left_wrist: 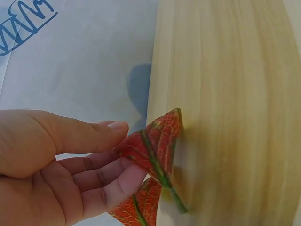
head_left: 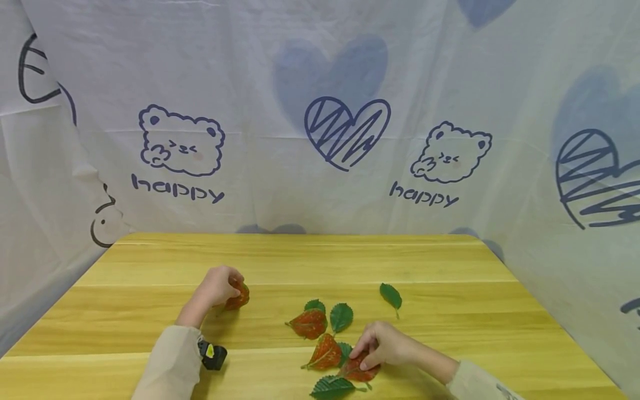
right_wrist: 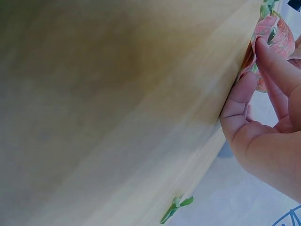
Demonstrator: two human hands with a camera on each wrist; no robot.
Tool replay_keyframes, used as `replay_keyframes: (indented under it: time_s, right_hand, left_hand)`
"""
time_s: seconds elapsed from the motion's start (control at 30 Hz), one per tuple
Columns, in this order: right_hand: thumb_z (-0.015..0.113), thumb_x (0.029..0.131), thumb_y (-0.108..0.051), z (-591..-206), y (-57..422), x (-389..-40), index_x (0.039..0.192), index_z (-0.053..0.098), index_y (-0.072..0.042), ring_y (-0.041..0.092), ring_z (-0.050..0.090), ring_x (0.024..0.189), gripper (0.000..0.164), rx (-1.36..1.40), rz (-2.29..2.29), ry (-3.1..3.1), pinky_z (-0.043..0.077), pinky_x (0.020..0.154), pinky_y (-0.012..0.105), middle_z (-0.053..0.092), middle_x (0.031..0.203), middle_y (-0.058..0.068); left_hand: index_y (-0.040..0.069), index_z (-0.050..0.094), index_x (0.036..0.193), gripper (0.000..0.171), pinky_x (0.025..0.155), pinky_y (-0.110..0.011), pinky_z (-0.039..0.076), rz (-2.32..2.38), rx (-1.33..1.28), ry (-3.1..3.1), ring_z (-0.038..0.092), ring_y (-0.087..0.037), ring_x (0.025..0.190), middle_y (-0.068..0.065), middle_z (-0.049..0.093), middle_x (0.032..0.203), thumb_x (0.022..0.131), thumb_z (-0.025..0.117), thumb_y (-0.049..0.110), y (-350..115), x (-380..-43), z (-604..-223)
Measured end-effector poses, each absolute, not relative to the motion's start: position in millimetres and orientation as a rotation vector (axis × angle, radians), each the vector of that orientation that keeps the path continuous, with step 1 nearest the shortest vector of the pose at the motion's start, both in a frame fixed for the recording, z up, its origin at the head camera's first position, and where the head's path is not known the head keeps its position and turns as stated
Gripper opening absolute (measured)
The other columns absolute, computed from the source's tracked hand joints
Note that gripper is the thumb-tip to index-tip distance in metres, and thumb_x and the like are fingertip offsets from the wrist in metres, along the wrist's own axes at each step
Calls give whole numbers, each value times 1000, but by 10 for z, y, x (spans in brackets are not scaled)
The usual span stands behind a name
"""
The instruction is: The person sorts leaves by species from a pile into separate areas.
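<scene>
On the left side of the table, my left hand [head_left: 218, 285] pinches a red leaf [head_left: 241, 296] between thumb and fingers. The left wrist view shows this leaf's green midrib and stem, and a second red leaf [left_wrist: 141, 205] just below it, partly behind the fingers. My right hand [head_left: 389, 343] holds another red leaf [head_left: 356, 369] by its edge, low over the front of the leaf group. Beside it lie a red leaf [head_left: 326, 353] and a green leaf [head_left: 332, 387]. A further green leaf [head_left: 345, 351] is partly covered by the right fingers and red leaves.
Farther back in the group are a red leaf [head_left: 309, 324] overlapping a green leaf [head_left: 315, 305], and a round green leaf [head_left: 341, 316]. One green leaf [head_left: 390, 295] lies apart, to the right. A printed cloth [head_left: 260, 83] hangs behind the wooden table [head_left: 150, 261].
</scene>
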State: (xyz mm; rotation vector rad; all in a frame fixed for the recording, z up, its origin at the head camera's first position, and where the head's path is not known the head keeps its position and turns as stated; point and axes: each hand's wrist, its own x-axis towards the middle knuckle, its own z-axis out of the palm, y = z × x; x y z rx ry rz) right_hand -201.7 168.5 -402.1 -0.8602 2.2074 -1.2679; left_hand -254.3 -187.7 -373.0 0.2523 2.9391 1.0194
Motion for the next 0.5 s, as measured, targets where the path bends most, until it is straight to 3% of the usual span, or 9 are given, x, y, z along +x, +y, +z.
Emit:
replay_keyframes:
  time_s: [0.13,0.37,0.5]
  right_hand:
    - [69,68,11,-4020,1684,-2015,86,67,11,0,47,52,18,-869,-1267,2210,37,46,12,51,77,3]
    - [69,68,11,-4013,1683,-2015,86,67,11,0,48,53,18,-862,-1261,2214,37,47,12,51,78,3]
    - [69,68,12,-4015,1681,-2016,86,67,11,1,48,53,18,-855,-1261,2218,38,47,12,51,77,3]
  left_hand:
    - [-13,58,103,26,54,-31,49,1060,222,2913,58,-30,79,-23,60,91,77,61,-12,-1876,-2511,-3678]
    - [-13,60,99,24,69,-40,49,965,220,3014,57,-35,83,-23,60,88,75,61,-11,-1892,-2482,-3595]
    - [-9,62,101,24,70,-42,47,888,147,3063,56,-34,84,-19,60,91,78,63,-4,-1887,-2469,-3562]
